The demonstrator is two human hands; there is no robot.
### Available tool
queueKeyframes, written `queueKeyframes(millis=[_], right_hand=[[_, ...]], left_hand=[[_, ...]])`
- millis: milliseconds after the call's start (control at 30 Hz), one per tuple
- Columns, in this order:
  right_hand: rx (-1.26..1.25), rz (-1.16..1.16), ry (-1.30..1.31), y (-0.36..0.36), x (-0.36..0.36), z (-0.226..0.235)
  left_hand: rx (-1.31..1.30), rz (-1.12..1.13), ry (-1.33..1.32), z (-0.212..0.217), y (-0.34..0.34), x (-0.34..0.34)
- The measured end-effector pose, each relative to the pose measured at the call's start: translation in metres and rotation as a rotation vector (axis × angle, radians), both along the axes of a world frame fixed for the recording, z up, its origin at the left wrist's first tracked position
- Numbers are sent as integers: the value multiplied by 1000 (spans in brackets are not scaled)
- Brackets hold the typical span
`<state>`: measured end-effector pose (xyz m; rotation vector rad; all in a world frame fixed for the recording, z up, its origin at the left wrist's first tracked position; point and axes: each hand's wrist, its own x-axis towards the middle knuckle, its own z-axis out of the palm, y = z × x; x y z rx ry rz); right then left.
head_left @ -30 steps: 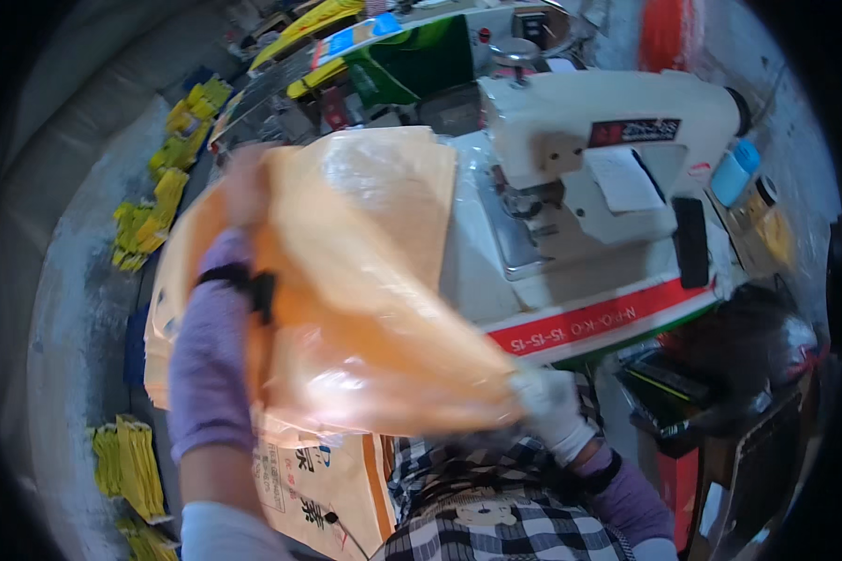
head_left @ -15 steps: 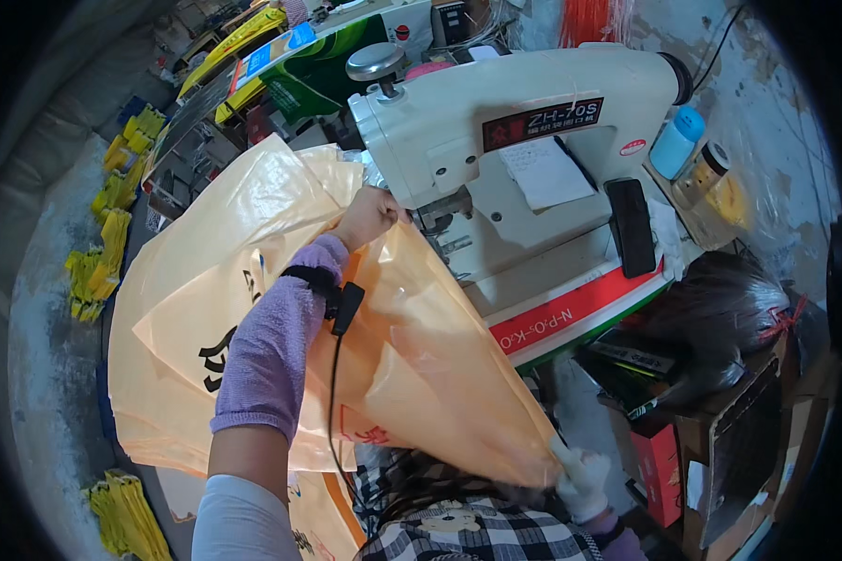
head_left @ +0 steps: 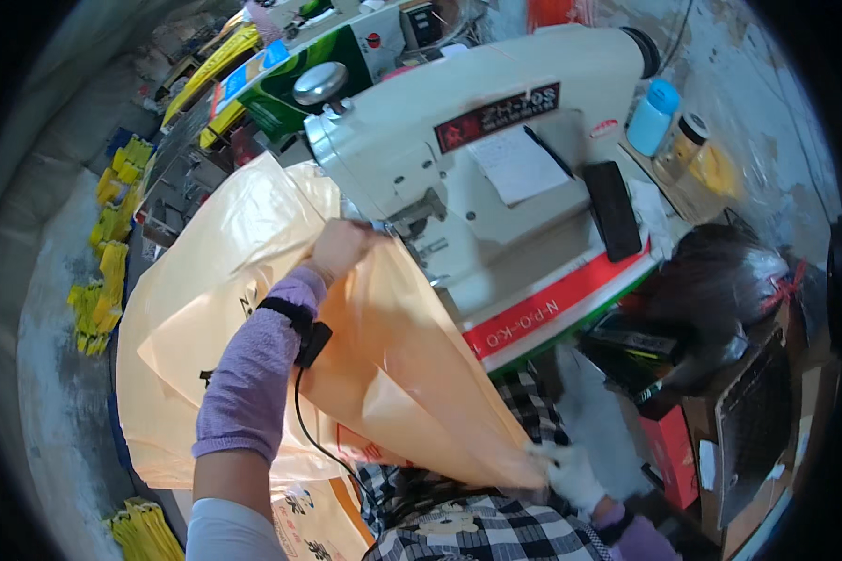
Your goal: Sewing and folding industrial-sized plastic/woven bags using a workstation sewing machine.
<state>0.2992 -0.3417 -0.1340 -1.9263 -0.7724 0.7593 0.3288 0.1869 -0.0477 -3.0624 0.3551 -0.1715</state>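
Note:
A large pale orange woven plastic sack (head_left: 384, 346) stretches from the sewing machine (head_left: 374, 122) down toward my lap. My left hand (head_left: 346, 245), in a purple sleeve with a black strap, pinches the sack's edge just beside the needle area. At the lower right my right hand (head_left: 571, 475), in a white glove and slightly blurred, grips the sack's near corner. The sack's edge runs taut between both hands. More pale orange sacks (head_left: 187, 402) lie in a layer underneath, toward the left.
On the machine bed lie a notepad (head_left: 515, 164) with a pen and a black phone (head_left: 613, 210). A blue bottle (head_left: 653, 117) and a jar (head_left: 688, 140) stand behind. Cardboard boxes (head_left: 753, 430) fill the lower right; folded yellow bundles (head_left: 112, 280) sit along the left.
The view has shifted, so the machine appears further left. Both hands keep hold of the sack; my left hand now sits slightly back along its edge, away from the needle.

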Motion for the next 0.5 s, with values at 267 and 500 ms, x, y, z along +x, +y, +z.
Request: queueKeyframes(millis=[267, 500], right_hand=[[184, 93, -9, 93, 4, 18], [303, 46, -45, 99, -12, 53]], left_hand=[[-726, 17, 464, 4, -146, -98], [-105, 374, 915, 49, -141, -118]])
